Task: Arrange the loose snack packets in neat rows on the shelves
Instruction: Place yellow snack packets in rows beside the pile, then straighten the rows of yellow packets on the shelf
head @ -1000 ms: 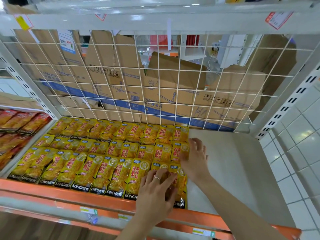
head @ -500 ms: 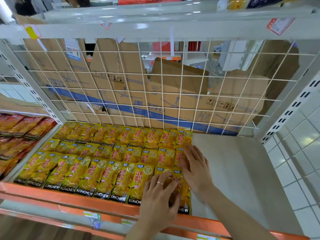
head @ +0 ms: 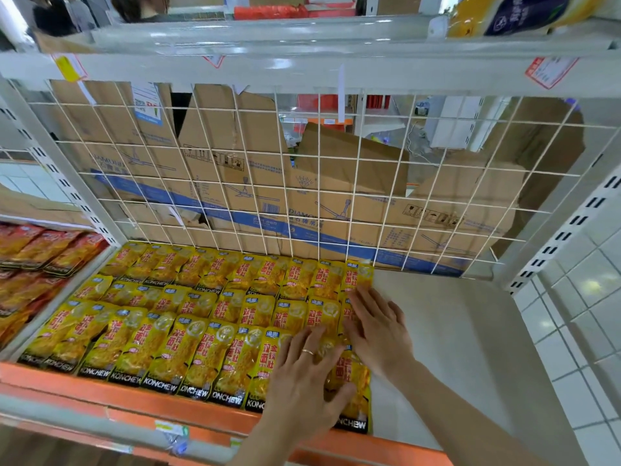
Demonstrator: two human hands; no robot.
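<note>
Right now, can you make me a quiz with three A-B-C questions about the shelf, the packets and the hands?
1. On which side of the packets is the shelf bare?
A. left
B. right
C. behind them

2. What colour is the shelf's front edge?
A. orange
B. blue
C. green

3. What are the left hand and right hand doing?
A. lying flat on packets
B. lifting a packet high
C. clapping in the air

Answers:
1 B: white shelf shows only to the right of the yellow rows.
2 A: the lip below the packets is orange.
3 A: both hands have straight fingers on the rightmost packets.
</note>
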